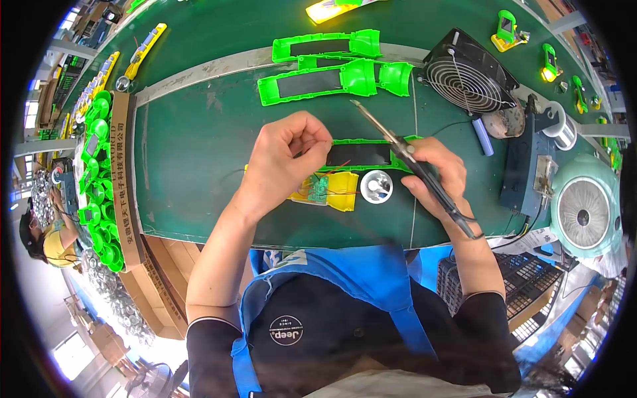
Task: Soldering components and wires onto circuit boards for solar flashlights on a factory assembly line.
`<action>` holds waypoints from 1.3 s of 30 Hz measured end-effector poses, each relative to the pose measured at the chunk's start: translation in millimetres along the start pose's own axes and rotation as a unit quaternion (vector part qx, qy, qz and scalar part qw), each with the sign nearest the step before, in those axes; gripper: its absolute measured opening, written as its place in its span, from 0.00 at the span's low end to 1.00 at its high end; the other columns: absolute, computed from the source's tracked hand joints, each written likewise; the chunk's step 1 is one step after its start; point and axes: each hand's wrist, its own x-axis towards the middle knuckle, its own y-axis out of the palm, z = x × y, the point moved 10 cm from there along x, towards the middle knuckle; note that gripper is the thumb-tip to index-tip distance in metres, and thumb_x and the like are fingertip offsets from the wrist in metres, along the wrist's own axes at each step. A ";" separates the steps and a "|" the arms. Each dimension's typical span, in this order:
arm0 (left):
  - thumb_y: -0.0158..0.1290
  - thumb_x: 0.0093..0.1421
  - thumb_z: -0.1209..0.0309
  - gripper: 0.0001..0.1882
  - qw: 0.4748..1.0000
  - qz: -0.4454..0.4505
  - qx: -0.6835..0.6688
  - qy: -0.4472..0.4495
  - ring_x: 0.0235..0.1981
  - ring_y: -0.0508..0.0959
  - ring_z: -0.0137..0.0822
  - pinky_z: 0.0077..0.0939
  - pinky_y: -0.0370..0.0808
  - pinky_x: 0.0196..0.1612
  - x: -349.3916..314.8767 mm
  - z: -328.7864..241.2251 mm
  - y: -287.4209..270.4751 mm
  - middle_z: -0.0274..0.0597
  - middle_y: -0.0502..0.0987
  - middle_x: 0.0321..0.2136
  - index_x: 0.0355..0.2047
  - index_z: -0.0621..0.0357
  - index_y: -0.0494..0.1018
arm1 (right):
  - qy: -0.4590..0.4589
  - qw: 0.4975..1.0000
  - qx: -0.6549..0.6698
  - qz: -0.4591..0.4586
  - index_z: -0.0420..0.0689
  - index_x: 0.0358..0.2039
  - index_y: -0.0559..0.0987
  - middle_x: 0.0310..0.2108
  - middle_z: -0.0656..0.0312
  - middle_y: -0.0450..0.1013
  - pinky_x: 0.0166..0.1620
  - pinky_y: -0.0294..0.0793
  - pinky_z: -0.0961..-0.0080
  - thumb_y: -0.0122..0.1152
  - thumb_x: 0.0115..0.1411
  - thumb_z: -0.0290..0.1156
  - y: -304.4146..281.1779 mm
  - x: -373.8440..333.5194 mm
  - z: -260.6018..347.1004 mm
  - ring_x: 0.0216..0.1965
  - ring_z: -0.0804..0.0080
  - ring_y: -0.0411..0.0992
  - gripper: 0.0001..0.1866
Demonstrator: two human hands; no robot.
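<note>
My right hand [438, 176] grips a soldering iron [385, 126], its tip angled up and to the left above the green bench. The fingertips of my left hand [285, 156] are pinched together; whatever they may hold is too small to make out. Just below them lies a yellow housing [342, 189] with a green circuit board [318, 188] and thin wires. A round reflector lamp head [376, 187] sits at the housing's right end. Behind it, partly covered by both hands, is a green shell [361, 154] with a dark inner panel.
More green shells [312, 83] lie farther back. At the right stand a black fan [464, 76], a blue cylindrical cell [483, 137], a solder spool [564, 129], a dark blue box-shaped unit [531, 166] and a pale green fan [584, 212]. A carton [123, 179] of green parts borders the left.
</note>
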 end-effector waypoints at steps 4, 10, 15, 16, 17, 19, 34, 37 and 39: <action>0.55 0.54 0.81 0.03 0.973 0.032 0.222 0.048 0.30 0.70 0.25 0.21 0.68 0.33 -1.6 -9.7 -9.9 0.31 0.71 0.27 0.28 0.60 0.74 | 0.245 0.959 0.119 -0.080 0.40 0.37 0.73 0.33 0.59 0.74 0.38 0.74 0.76 0.67 0.55 0.26 -16.5 -10.8 -23.4 0.34 0.74 0.73 0.12; 0.59 0.49 0.75 0.05 0.847 0.102 0.472 0.222 0.39 0.69 0.37 0.33 0.65 0.43 1.5 -28.7 18.5 0.34 0.68 0.32 0.25 0.54 0.74 | 0.461 0.855 0.237 -0.005 0.38 0.34 0.72 0.22 0.62 0.71 0.24 0.69 0.82 0.63 0.58 0.36 12.8 -20.3 -65.9 0.21 0.79 0.69 0.14; 0.59 0.50 0.74 0.04 0.810 0.129 0.513 0.253 0.37 0.71 0.35 0.32 0.63 0.43 2.2 -23.9 25.8 0.33 0.69 0.32 0.24 0.53 0.74 | 0.471 0.857 0.207 0.028 0.37 0.34 0.72 0.22 0.60 0.73 0.23 0.71 0.85 0.62 0.58 0.34 20.7 -18.4 -66.9 0.20 0.80 0.71 0.13; 0.59 0.50 0.74 0.04 0.812 0.129 0.512 0.250 0.37 0.71 0.35 0.32 0.63 0.43 2.6 -24.2 25.6 0.33 0.69 0.32 0.24 0.53 0.74 | 0.476 0.855 0.205 0.030 0.37 0.34 0.72 0.22 0.60 0.73 0.23 0.71 0.85 0.62 0.58 0.33 22.4 -18.7 -66.6 0.20 0.80 0.71 0.13; 0.59 0.50 0.74 0.04 0.806 0.131 0.522 0.248 0.37 0.71 0.34 0.32 0.63 0.43 2.9 -24.6 26.4 0.33 0.69 0.32 0.23 0.53 0.74 | 0.471 0.856 0.211 0.031 0.37 0.34 0.72 0.22 0.60 0.73 0.23 0.71 0.85 0.62 0.57 0.32 24.5 -17.6 -65.3 0.19 0.80 0.71 0.12; 0.58 0.50 0.74 0.04 0.801 0.133 0.525 0.254 0.36 0.71 0.34 0.32 0.63 0.43 3.9 -22.8 27.0 0.34 0.69 0.31 0.23 0.53 0.74 | 0.473 0.857 0.200 0.039 0.38 0.34 0.73 0.22 0.61 0.73 0.23 0.71 0.85 0.62 0.57 0.32 26.9 -18.1 -66.5 0.19 0.80 0.71 0.12; 0.57 0.50 0.73 0.03 0.793 0.136 0.539 0.248 0.35 0.70 0.34 0.32 0.62 0.42 4.3 -24.7 28.7 0.35 0.68 0.30 0.21 0.54 0.74 | 0.454 0.869 0.193 0.051 0.36 0.34 0.73 0.24 0.60 0.75 0.29 0.75 0.81 0.64 0.56 0.27 19.5 -19.8 -59.5 0.24 0.77 0.74 0.10; 0.57 0.51 0.73 0.04 0.796 0.135 0.536 0.248 0.35 0.70 0.33 0.32 0.62 0.42 4.7 -26.0 28.8 0.34 0.68 0.30 0.21 0.53 0.74 | 0.428 0.884 0.187 0.013 0.36 0.35 0.71 0.26 0.58 0.73 0.30 0.75 0.77 0.64 0.57 0.32 6.6 -23.3 -55.1 0.24 0.73 0.73 0.14; 0.57 0.50 0.73 0.04 0.793 0.136 0.540 0.248 0.35 0.70 0.33 0.32 0.62 0.42 4.5 -24.9 28.8 0.34 0.69 0.30 0.21 0.53 0.74 | 0.412 0.889 0.202 -0.012 0.37 0.36 0.70 0.28 0.58 0.73 0.32 0.75 0.76 0.63 0.59 0.36 0.4 -29.9 -57.8 0.26 0.73 0.73 0.16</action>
